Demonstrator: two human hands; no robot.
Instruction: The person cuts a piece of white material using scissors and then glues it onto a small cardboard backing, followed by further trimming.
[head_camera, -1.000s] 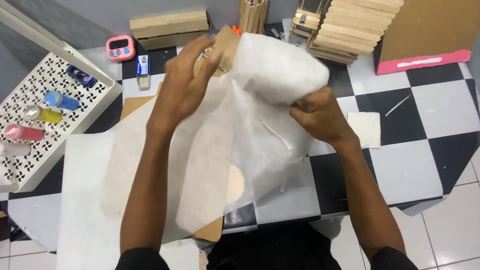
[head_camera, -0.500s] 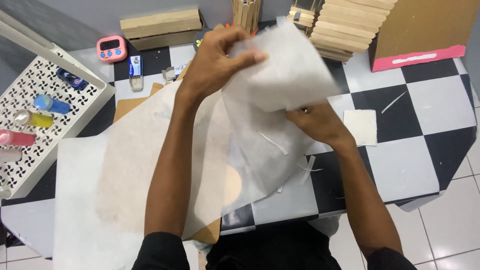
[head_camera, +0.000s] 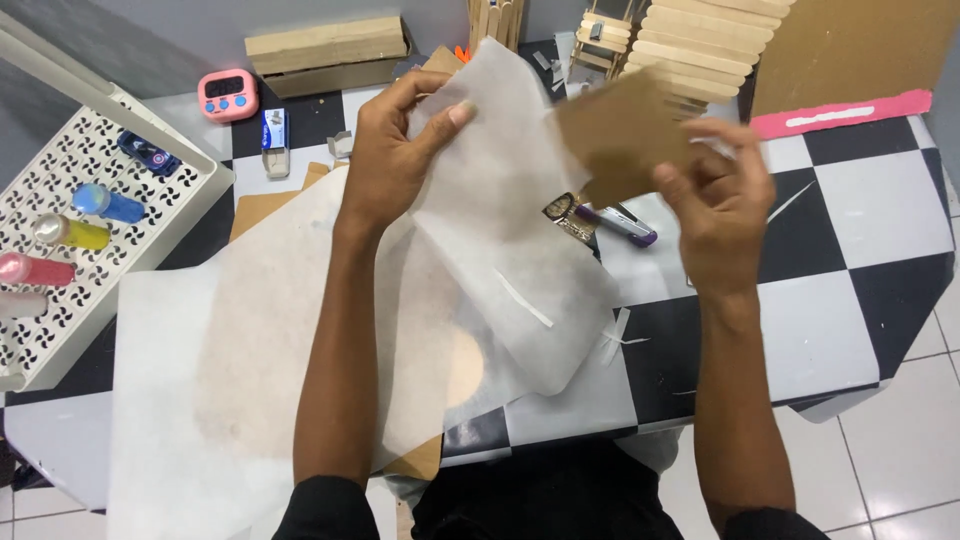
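Head view, looking down on a counter (head_camera: 860, 250) covered in black-and-white checks. The left hand (head_camera: 395, 150), upper centre of the frame, is closed on the top edge of a thin white paper sheet (head_camera: 500, 230), thumb pressed against its face; the sheet hangs from the hand and drapes down toward the centre of the frame. The right hand (head_camera: 715, 205), right of centre, is clamped on a brown cardboard piece (head_camera: 625, 135), fingers curled around its lower right corner, holding it raised beside the sheet. Under both, a larger white translucent sheet (head_camera: 190, 400) spreads across the lower left of the frame, with brown cardboard showing faintly through it.

At the left edge stands a white perforated basket (head_camera: 150, 215). It holds a small blue toy car (head_camera: 150, 153) near its top, then, going down, a blue bottle (head_camera: 108, 204), a yellow bottle (head_camera: 72, 233) and a pink bottle (head_camera: 35, 270), all lying on their sides.

Upper left: a pink digital timer (head_camera: 228, 94) beside a long cardboard box (head_camera: 328, 52). Upper right: a stack of flat wooden sticks (head_camera: 705, 40). A purple-tipped pen (head_camera: 620, 222) lies on the counter between the hands, below the cardboard piece.
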